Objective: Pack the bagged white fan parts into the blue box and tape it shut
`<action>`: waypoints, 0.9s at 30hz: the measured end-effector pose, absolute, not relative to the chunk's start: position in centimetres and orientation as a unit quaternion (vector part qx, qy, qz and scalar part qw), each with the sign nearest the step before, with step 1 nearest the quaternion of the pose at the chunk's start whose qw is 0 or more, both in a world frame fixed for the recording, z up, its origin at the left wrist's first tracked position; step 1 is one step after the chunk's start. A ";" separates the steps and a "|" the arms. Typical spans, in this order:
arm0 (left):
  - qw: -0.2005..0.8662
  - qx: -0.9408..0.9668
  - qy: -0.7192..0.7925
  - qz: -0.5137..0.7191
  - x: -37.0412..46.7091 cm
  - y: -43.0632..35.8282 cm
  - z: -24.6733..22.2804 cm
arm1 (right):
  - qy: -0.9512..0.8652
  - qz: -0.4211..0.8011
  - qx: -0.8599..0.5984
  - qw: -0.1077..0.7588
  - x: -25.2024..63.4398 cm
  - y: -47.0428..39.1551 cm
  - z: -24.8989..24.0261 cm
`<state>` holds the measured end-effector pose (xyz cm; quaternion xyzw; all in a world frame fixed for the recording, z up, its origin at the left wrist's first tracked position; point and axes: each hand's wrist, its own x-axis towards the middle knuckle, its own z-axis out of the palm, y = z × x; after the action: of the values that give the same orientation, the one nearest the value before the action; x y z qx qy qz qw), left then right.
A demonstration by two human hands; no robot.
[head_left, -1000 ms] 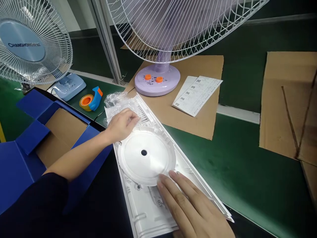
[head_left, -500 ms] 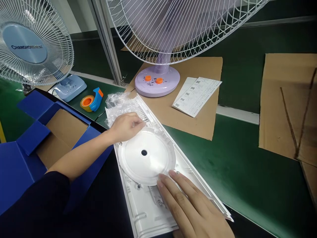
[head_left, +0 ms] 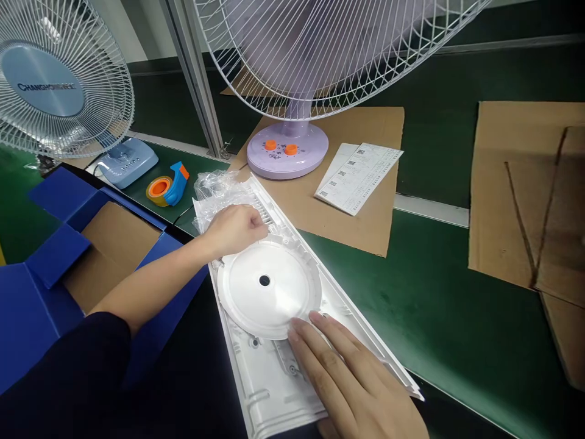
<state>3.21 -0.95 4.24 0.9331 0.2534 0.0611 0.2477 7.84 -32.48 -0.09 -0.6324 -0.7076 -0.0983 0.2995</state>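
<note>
A long white plastic panel (head_left: 269, 396) with ribs and screw holes lies slanted before me. On it rests a round white disc (head_left: 283, 299) with a dark hole in its centre. At the disc's far edge, my left hand (head_left: 240, 228) is closed with its fingers curled downward; whatever they grip is hidden. My right hand (head_left: 356, 378) lies over the near part of the panel, its fingers stretched out and their tips at the disc's near rim. Clear plastic wrap (head_left: 214, 192) is bunched at the panel's far end, just beyond my left hand.
A purple fan (head_left: 287, 152) stands on a cardboard sheet (head_left: 356, 235) beside printed label sheets (head_left: 361, 177). To the left are a blue fan (head_left: 128, 161), a tape dispenser (head_left: 169, 185) and an open blue box (head_left: 41, 305). More cardboard (head_left: 516, 207) lies right on the green table (head_left: 425, 292).
Both hands keep nearly the same places on the panel and disc. My view has shifted slightly, so the surroundings sit a little further left.
</note>
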 end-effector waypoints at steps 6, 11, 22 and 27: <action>0.293 0.907 0.286 0.100 2.4 -0.4 4.5 | -0.708 -0.095 -0.633 0.297 7.6 -32.4 -0.2; 0.313 0.901 0.281 0.107 0.5 0.7 5.2 | -0.713 -0.091 -0.630 0.295 8.0 -32.6 -0.1; 0.317 0.910 0.234 0.128 -1.3 1.2 4.1 | -0.722 -0.139 -0.634 0.241 8.5 -32.8 -0.5; 0.316 0.921 0.201 0.103 -1.7 1.1 4.2 | -0.727 -0.125 -0.635 0.227 8.7 -33.0 -0.1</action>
<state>-1.69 1.11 4.25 0.9214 0.2013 0.1027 0.3162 8.71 -33.01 -0.05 -0.6353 -0.7274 -0.1254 0.2272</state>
